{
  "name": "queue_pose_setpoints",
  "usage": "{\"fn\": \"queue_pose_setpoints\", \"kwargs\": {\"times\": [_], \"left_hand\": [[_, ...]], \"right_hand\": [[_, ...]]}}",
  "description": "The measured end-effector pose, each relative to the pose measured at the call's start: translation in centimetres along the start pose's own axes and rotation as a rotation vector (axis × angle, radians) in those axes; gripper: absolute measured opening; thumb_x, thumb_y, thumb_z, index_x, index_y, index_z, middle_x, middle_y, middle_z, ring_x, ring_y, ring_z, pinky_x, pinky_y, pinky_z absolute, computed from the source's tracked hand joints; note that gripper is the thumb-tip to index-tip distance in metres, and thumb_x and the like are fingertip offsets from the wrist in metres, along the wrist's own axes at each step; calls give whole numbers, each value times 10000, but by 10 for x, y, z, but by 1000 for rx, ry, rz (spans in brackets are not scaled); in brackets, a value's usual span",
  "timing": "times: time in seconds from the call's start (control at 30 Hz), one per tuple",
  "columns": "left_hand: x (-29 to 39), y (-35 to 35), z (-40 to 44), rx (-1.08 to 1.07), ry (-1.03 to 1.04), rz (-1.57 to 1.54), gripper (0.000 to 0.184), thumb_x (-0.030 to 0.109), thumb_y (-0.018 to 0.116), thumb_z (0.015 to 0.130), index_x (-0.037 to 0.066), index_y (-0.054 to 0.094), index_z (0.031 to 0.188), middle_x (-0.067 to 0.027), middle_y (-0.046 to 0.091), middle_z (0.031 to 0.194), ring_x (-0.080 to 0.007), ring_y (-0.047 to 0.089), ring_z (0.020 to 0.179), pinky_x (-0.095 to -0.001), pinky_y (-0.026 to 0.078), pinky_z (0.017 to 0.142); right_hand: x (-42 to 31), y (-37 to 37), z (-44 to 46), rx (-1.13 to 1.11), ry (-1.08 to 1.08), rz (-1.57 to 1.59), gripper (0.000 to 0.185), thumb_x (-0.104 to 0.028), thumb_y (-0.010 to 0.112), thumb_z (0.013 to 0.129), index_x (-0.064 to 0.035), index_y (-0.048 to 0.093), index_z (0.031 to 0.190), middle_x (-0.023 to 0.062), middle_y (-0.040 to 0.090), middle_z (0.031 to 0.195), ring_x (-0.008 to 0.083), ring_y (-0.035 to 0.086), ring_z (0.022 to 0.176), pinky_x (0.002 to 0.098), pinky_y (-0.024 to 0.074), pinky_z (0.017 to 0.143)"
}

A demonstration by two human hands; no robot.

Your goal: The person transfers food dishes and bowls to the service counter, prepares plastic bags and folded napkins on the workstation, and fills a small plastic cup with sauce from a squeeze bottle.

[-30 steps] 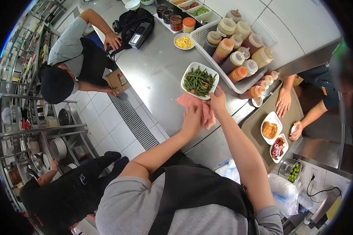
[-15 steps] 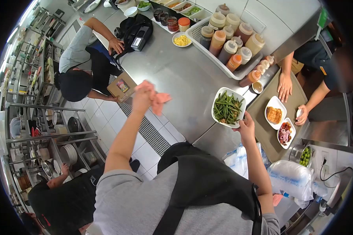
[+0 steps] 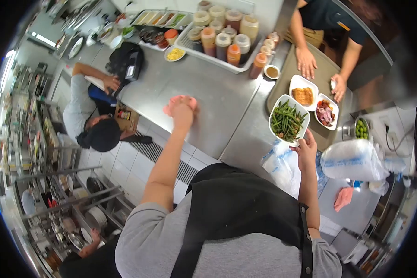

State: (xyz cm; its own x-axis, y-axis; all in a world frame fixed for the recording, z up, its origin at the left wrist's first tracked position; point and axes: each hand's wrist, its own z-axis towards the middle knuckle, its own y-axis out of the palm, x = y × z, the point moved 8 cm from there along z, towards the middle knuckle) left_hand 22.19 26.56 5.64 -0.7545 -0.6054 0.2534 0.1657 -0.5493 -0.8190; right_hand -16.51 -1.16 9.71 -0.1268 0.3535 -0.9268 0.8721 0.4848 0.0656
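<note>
My left hand [image 3: 184, 111] presses a pink cloth [image 3: 169, 107] onto the steel counter [image 3: 217, 99]; its fingers are partly blurred. In my right hand [image 3: 306, 146] is the near rim of a white bowl [image 3: 305, 132] of green beans [image 3: 287, 121]. That bowl is over the near left edge of a brown tray [image 3: 282, 85]. Close beside it on the tray are a white dish with golden-brown pieces [image 3: 303, 96] and another with reddish food and purple slices [image 3: 325, 113].
A co-worker's hands [image 3: 306, 64] rest at the tray's far side. Squeeze bottles fill a white basket [image 3: 217, 54] at the back. Another person in a black cap [image 3: 104, 134] bends at the counter's left end, near a black bag [image 3: 125, 62]. Plastic bags [image 3: 352, 160] lie at right.
My left hand has brought the pink cloth down onto the counter. The bowl of green beans has moved right, from the counter to the tray's edge beside the two dishes.
</note>
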Motion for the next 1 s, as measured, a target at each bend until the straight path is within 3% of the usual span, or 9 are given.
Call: {"fn": "queue_pose_setpoints", "kwargs": {"times": [0.07, 0.13, 0.23, 0.43, 0.53, 0.6, 0.83, 0.97, 1.0], "left_hand": [[56, 68, -8, -175, 86, 295, 479, 125, 484, 895, -117, 478, 1308, -311, 539, 1269, -428, 503, 1213, -500, 363, 1055], [136, 67, -11, -213, 112, -86, 546, 104, 500, 871, -162, 403, 1338, -375, 451, 1325, -482, 382, 1312, -541, 217, 1137], [222, 100, -41, -262, 454, -456, 527, 63, 461, 884, -156, 390, 1358, -351, 459, 1338, -462, 378, 1331, -507, 207, 1154], [275, 77, -48, -402, 465, -833, 461, -51, 478, 861, -90, 463, 1320, -259, 552, 1265, -391, 519, 1210, -424, 370, 1060], [264, 81, -38, -632, 319, -941, 393, -47, 559, 835, -55, 548, 1229, -204, 602, 1174, -357, 576, 1091, -424, 444, 954], [261, 50, -25, -362, 467, -850, 310, 2, 635, 788, -29, 604, 1095, -156, 627, 1033, -363, 603, 952, -417, 487, 879], [90, 44, 21, -28, 94, -416, 108, 46, 640, 808, 24, 625, 913, -155, 543, 1144, -322, 534, 1060, -399, 476, 873], [-40, 29, 49, 117, -746, -1030, 196, 36, 565, 876, -36, 630, 1046, -189, 525, 1117, -328, 532, 980, -360, 465, 838], [-57, 33, 58, 45, -615, -727, 206, 34, 560, 875, -43, 645, 1046, -195, 547, 1090, -324, 548, 958, -353, 467, 828]], "right_hand": [[-9, -26, 4, 71, -43, 49, 504, 46, 446, 891, 1, 414, 1392, 112, 668, 905, 169, 659, 669, 276, 566, 560], [-28, -44, 5, 168, -97, 94, 486, 45, 442, 902, 4, 403, 1385, 116, 670, 938, 181, 670, 719, 288, 573, 589], [-52, -68, 21, 277, -172, 147, 410, 22, 471, 917, 9, 431, 1325, 129, 664, 1007, 194, 682, 794, 295, 580, 624], [-88, -108, 120, 431, -269, 212, 293, -30, 496, 926, 16, 513, 1215, 145, 641, 1029, 190, 671, 717, 271, 582, 559], [-95, -123, 182, 577, -242, 96, 322, -24, 491, 901, 19, 513, 1220, 152, 646, 1000, 195, 658, 644, 272, 569, 503], [-87, -135, 229, 610, -255, 30, 356, -39, 496, 889, -22, 521, 1244, 138, 657, 965, 193, 637, 565, 288, 544, 452], [-53, -163, 332, 547, 61, -382, 339, -83, 420, 941, -104, 555, 1251, 127, 656, 998, 227, 649, 617, 346, 530, 434], [-39, -164, 358, 443, 194, -359, 348, -47, 417, 953, -106, 540, 1274, 102, 629, 1115, 245, 663, 743, 351, 571, 498], [-38, -157, 355, 393, 225, -287, 345, -43, 418, 958, -100, 536, 1278, 101, 624, 1126, 243, 661, 750, 348, 582, 527]]}}
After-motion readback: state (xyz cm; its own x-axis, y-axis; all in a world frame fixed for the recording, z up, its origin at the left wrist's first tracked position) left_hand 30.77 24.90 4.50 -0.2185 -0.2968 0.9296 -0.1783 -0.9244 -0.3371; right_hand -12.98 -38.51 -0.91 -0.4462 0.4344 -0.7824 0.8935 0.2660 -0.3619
